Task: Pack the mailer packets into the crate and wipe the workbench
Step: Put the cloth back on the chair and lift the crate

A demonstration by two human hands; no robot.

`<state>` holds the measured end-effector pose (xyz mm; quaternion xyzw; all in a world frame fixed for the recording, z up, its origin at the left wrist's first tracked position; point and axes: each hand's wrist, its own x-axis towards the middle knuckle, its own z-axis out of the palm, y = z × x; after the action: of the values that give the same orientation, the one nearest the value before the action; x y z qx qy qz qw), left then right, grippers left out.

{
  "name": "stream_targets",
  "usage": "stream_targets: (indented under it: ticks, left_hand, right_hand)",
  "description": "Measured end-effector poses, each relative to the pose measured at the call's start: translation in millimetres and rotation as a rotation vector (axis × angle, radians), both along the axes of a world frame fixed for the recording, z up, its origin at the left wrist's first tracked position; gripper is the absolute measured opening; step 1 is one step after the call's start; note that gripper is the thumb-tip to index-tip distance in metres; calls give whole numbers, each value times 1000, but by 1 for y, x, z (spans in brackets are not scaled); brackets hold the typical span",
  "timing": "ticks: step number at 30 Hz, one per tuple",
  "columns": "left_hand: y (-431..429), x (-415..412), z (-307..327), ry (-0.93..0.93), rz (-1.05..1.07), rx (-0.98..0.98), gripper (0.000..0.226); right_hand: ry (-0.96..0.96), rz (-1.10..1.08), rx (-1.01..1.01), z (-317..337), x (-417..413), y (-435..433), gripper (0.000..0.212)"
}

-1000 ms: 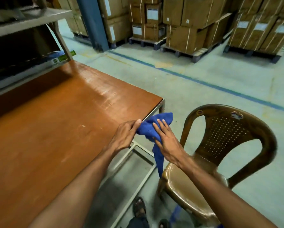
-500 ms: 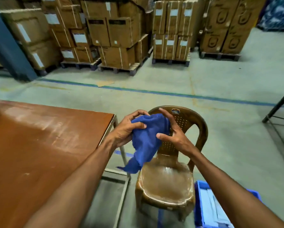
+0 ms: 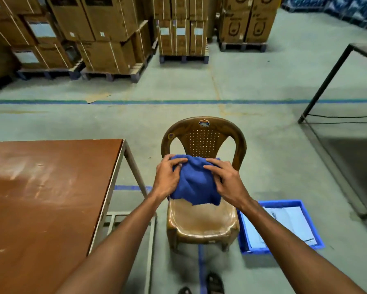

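The bare reddish-brown wooden workbench top [image 3: 46, 198] lies at my left. Past its corner my left hand [image 3: 167, 179] grips one side of the bunched blue wiping cloth [image 3: 194, 183], and my right hand [image 3: 227, 183] pinches the other side, both above the seat of the brown plastic chair [image 3: 201, 223]. On the floor just right of it sits the blue plastic crate [image 3: 284, 203], pale mailer packets [image 3: 284, 225] lying inside

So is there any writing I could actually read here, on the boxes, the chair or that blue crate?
No text can be read.
Cardboard boxes: pale labels and dark printed marks, too blurred.
Chair: a badge on the backrest top and a round sticker, too small.
Blue crate: the packets inside show faint marks, unreadable.
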<state>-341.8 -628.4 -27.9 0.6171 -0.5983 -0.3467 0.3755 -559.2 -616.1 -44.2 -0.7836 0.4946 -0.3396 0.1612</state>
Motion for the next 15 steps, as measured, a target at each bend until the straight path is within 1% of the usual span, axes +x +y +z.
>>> stream_targets:
  ticks: [2, 4, 5, 6, 8, 9, 10, 11, 12, 13, 15]
  left_hand:
    - [2, -9, -19, 15, -33, 76, 28]
    - [5, -16, -42, 25, -52, 169, 32]
    - [6, -19, -56, 21, -60, 221, 40]
    - [9, -21, -72, 17, -75, 281, 54]
    - [10, -26, -110, -25, -137, 375, 82]
    - [8, -28, -132, -71, -172, 397, 89]
    - [7, -31, -155, -104, -199, 405, 89]
    - [5, -33, -178, -121, -204, 405, 82]
    - [1, -36, -201, -131, -197, 392, 71]
    - [-4, -39, -225, -153, -181, 383, 58]
    - [-18, -47, -271, -197, -158, 390, 43]
  right_hand:
    - [-1, -46, 77, -19, -3, 2, 44]
    - [67, -47, 172, -44, -4, 7, 68]
    - [101, -31, 209, -60, -5, 8, 77]
    - [119, 1, 237, -81, -8, 10, 79]
    - [134, 64, 270, -123, -14, 13, 77]
    - [127, 76, 305, -145, -18, 10, 76]
    - [100, 69, 376, -166, -22, 5, 74]
    - [43, 22, 480, -186, -24, 0, 71]
    - [-13, -32, 549, -207, -26, -7, 63]
    - [-54, -90, 622, -230, -27, -16, 51]
    - [49, -99, 601, -284, -30, -34, 33]
